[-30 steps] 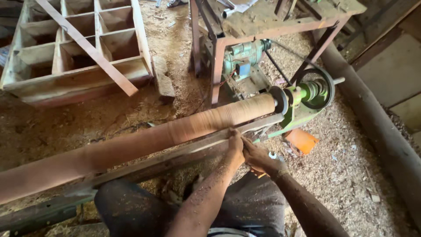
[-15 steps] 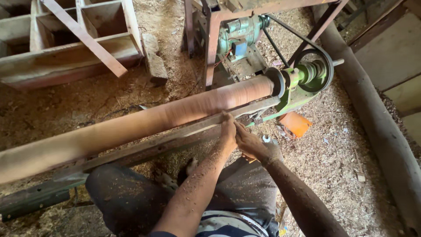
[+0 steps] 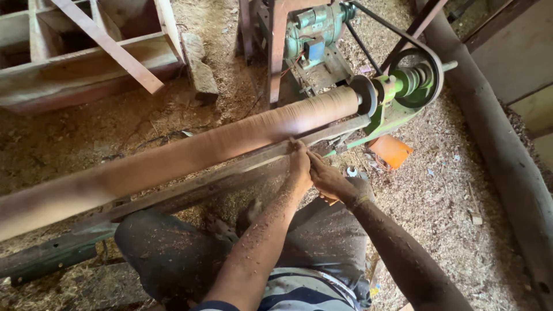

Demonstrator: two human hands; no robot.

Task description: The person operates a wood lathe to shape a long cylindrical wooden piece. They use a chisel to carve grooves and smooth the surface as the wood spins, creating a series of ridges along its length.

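Note:
A long brown wooden cylinder (image 3: 230, 141) lies across a lathe, its surface blurred. My left hand (image 3: 298, 164) and my right hand (image 3: 329, 179) are pressed together at the metal rest rail (image 3: 190, 183), just in front of the cylinder near its right end. Both are closed on a turning tool; only a bit of its yellowish handle (image 3: 329, 201) shows under my right palm, and its tip is hidden by my fingers. Wood chips speckle my forearms.
The cylinder's right end meets a green headstock with a belt pulley (image 3: 417, 78), driven from a green motor (image 3: 314, 29) on a rusty metal stand. An orange object (image 3: 390, 151) lies on the sawdust floor. A wooden compartment frame (image 3: 86, 63) stands far left, a thick log (image 3: 501, 155) at right.
The view has tilted, so everything sits higher in frame. My hands stay clasped at the same spot on the rail near the headstock.

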